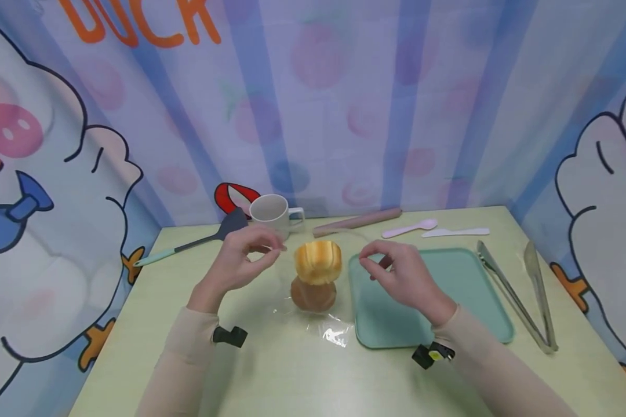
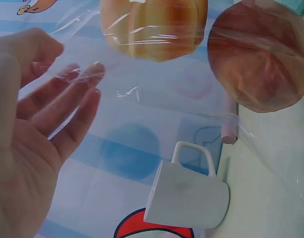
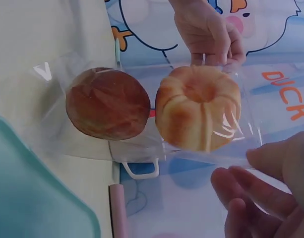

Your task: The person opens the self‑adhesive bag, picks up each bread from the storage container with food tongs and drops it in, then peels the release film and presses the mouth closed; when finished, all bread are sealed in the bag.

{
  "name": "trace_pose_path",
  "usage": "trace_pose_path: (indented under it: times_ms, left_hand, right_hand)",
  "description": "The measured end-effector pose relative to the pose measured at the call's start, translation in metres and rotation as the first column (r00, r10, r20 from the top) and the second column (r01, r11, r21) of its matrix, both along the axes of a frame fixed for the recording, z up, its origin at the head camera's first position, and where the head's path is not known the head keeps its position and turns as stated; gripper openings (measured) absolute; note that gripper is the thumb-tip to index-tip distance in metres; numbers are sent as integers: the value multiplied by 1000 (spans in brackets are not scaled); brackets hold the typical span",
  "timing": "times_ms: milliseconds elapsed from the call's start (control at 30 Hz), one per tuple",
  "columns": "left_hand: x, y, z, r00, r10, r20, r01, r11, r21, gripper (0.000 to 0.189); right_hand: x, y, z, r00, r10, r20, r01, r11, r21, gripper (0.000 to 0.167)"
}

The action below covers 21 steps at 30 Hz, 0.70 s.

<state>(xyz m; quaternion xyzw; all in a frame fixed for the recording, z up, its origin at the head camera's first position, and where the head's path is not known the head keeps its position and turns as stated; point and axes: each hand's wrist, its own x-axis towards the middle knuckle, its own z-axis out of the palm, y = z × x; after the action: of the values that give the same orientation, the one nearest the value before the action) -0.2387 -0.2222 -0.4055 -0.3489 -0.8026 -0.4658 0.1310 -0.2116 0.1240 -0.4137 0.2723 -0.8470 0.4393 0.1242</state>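
Observation:
A clear plastic bag (image 1: 335,335) hangs between my two hands above the front of the table. Inside are two bread pieces: a golden, grooved bun (image 1: 318,262) near the upper edge and a round brown bun (image 1: 313,295) below it. At the bag's upper left corner, my left hand (image 1: 235,263) pinches the film between thumb and fingers. My right hand (image 1: 404,275) pinches the opposite upper corner, seen in the right wrist view with thumb and fingertips at the film's edge. Both buns show through the film, side by side in the wrist views.
Under my right forearm lies a green tray (image 1: 464,284), with metal tongs (image 1: 521,301) to its right. Along the back are a white mug (image 1: 268,211), a dark spatula (image 1: 232,226), a pinkish rolling pin (image 1: 365,221), a pink spoon (image 1: 409,228) and a pink knife (image 1: 456,232). A printed curtain (image 1: 344,116) borders the table.

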Motion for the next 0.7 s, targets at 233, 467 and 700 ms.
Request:
trace_pose_path:
  times_ms: [233, 467, 700]
  left_hand:
    - [8, 2, 4, 994, 8, -106, 0, 997, 75, 19]
    - [9, 4, -1, 997, 8, -74, 1, 993, 115, 18]
    - [12, 10, -4, 983, 21, -182, 16, 980, 198, 16]
  right_hand:
    - [-5, -7, -1, 978, 19, -210, -40, 995, -95, 10]
    - [-5, -9, 8, 958, -14, -288, -19, 994, -110, 13]
    - [-5, -7, 17, 956, -41, -291, -1, 990, -144, 10]
